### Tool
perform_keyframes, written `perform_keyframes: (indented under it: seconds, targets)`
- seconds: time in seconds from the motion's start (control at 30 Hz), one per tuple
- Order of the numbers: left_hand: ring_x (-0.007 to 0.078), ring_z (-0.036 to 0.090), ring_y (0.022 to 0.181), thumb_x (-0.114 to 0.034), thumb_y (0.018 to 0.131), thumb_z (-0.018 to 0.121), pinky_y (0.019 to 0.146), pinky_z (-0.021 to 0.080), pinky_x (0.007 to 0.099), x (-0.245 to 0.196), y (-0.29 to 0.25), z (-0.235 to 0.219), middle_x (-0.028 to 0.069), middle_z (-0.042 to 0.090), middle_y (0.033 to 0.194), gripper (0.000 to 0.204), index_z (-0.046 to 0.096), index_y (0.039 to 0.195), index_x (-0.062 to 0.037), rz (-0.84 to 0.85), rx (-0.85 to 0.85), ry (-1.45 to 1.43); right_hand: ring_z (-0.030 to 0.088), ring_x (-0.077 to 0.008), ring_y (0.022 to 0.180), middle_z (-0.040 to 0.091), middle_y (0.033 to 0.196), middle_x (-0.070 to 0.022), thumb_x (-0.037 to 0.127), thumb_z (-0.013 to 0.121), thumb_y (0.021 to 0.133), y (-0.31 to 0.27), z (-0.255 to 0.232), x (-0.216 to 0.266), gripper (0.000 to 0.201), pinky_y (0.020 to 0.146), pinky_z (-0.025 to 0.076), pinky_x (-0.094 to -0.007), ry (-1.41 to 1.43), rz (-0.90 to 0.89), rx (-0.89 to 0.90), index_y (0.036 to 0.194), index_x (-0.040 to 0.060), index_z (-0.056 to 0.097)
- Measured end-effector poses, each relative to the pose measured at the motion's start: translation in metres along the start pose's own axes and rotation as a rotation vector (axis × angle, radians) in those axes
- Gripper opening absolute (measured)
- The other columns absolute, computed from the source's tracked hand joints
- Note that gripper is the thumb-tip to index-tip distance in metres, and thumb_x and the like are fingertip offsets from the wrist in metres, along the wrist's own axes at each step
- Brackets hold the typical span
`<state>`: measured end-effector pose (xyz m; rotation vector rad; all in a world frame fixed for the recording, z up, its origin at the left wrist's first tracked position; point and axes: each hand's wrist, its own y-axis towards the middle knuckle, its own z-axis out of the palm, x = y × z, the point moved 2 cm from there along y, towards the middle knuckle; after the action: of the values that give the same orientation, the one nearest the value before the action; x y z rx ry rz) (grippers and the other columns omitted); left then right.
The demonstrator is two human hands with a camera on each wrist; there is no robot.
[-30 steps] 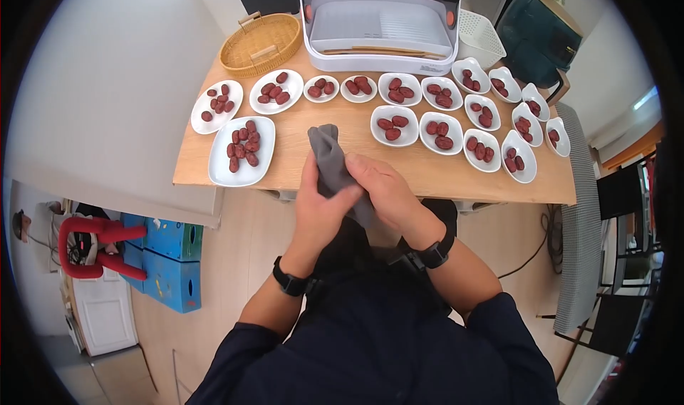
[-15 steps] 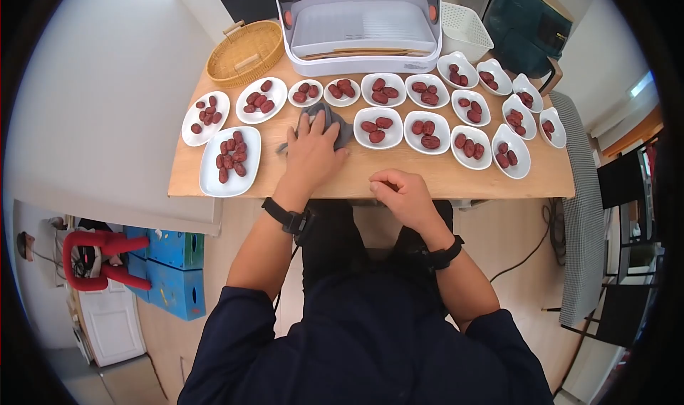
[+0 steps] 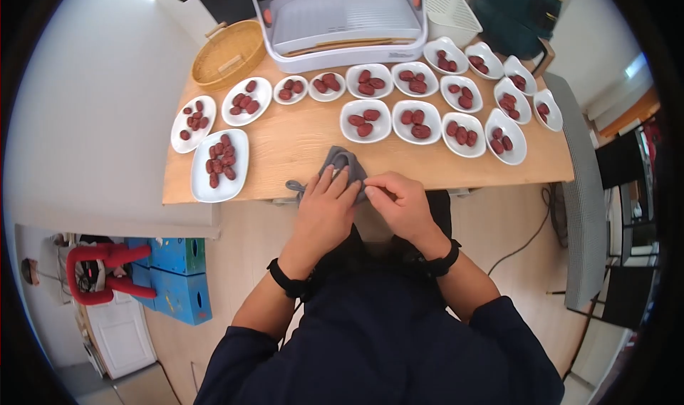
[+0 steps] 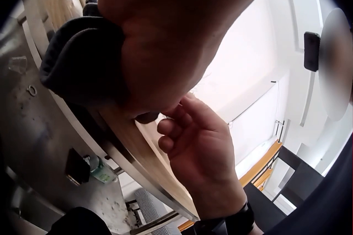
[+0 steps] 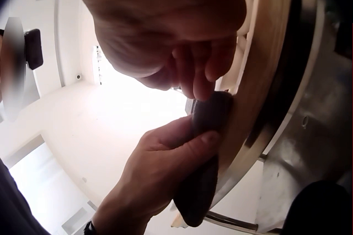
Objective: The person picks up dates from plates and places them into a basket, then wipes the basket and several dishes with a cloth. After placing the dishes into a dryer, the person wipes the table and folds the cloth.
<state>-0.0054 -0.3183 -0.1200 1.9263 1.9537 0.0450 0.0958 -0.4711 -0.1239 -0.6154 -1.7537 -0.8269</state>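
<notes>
A crumpled grey cloth (image 3: 343, 157) lies over the table's front edge, a thin loop of it sticking out at the left. My left hand (image 3: 324, 216) holds it, fingers spread over the top; in the right wrist view the thumb of the left hand (image 5: 151, 163) presses its near side, and the cloth (image 5: 198, 196) hangs below. At the right edge of the cloth, my right hand (image 3: 405, 209) pinches with thumb and forefinger. The left wrist view has the right hand (image 4: 201, 152) with curled fingers, beside a dark fold of cloth (image 4: 83, 61).
White dishes of red dates stand across the wooden table (image 3: 285, 148), among them a square plate (image 3: 239, 170) at left and a bowl (image 3: 365, 134) just beyond my hands. Behind are a wicker tray (image 3: 249, 42), a white lidded appliance (image 3: 342, 63), a white basket (image 3: 452, 20) and a dark green appliance (image 3: 516, 13).
The cloth went from being gripped in both hands to lying under my left hand farther in, then back toward me to the front edge. My right hand has come up to its right side.
</notes>
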Motion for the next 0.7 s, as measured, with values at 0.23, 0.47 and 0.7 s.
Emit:
perform_keyframes:
  seconds: [0.23, 0.47, 0.7]
  targets:
    - [0.0427, 0.053, 0.135, -0.011, 0.083, 0.073, 0.113, 0.04, 0.0558, -0.035, 0.03, 0.018, 0.0184, 0.06, 0.141, 0.042, 0.067, 0.124, -0.0068, 0.221, 0.046, -0.211, 0.069, -0.0276, 0.078, 0.073, 0.093, -0.0089, 0.003, 0.071, 0.083, -0.034, -0.035, 0.023, 0.015, 0.069, 0.055, -0.0339, -0.375, -0.32, -0.199, 0.098, 0.003, 0.073]
    - [0.0387, 0.056, 0.133, 0.002, 0.08, 0.063, 0.107, 0.047, 0.0396, -0.049, 0.073, 0.033, 0.0234, 0.062, 0.136, 0.075, 0.044, 0.152, -0.0037, 0.088, 0.261, -0.787, 0.063, -0.0324, 0.117, 0.063, 0.135, -0.0117, 0.006, 0.074, 0.074, -0.041, -0.059, 0.019, 0.04, 0.097, 0.051, -0.045, -0.805, -0.429, -0.161, 0.113, 0.006, 0.069]
    - [0.0392, 0.066, 0.116, 0.002, 0.084, 0.062, 0.099, 0.052, 0.0406, -0.051, 0.078, 0.033, 0.0252, 0.065, 0.13, 0.059, 0.054, 0.143, -0.0019, 0.026, 0.158, -0.879, 0.064, -0.0311, 0.117, 0.067, 0.131, -0.0099, 0.003, 0.072, 0.074, -0.041, -0.088, -0.026, 0.033, 0.094, 0.052, -0.0428, -0.99, -0.502, -0.117, 0.106, 0.0068, 0.072]
